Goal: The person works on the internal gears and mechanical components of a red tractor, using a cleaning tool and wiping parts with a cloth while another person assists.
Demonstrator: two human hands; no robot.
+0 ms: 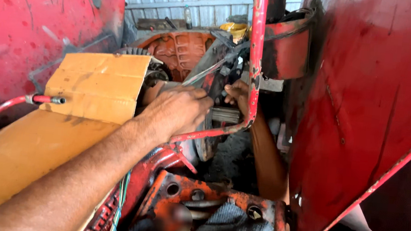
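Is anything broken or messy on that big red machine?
Yes. The red metal panel on the right is scratched and scuffed with dark grime, and the thin red pipe has chipped paint. The orange metal plate below is greasy and worn. Both hands, left hand and right hand, reach into the machinery.

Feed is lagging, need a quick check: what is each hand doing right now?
Left hand: fingers curled closed against the dark metal machine part.
Right hand: behind the red bent metal tube, touching that part; grip cannot be told.
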